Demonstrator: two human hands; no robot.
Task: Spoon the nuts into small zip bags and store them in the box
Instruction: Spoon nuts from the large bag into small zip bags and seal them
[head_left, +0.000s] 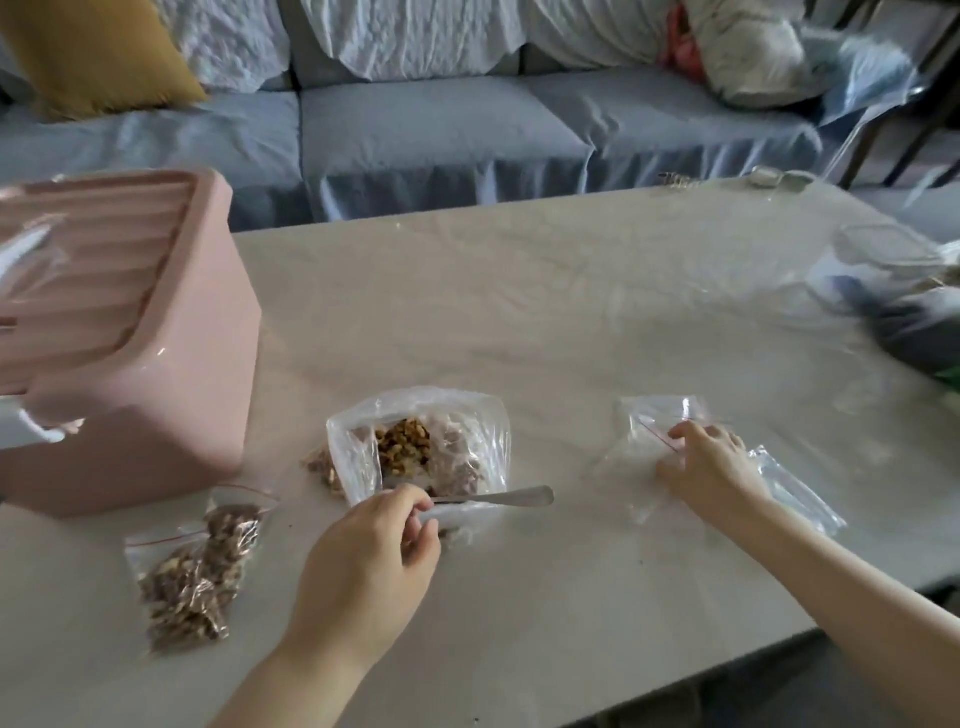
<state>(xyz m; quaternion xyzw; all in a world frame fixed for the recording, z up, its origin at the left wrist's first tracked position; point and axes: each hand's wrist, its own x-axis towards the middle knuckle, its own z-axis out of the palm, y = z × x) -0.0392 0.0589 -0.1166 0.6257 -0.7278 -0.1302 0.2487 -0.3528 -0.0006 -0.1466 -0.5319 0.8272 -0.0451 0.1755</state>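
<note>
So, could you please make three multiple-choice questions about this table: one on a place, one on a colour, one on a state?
1. Where is the filled small bag? A) on the table near the box B) inside the box C) on top of the box
2. What colour is the box? A) green B) pink C) black
3. The bags under the right hand are: A) full of nuts B) empty C) full of rice
Answers: 1 A, it lies flat on the table just before the box; 2 B, its walls are pink; 3 B, they are clear with nothing inside.
</note>
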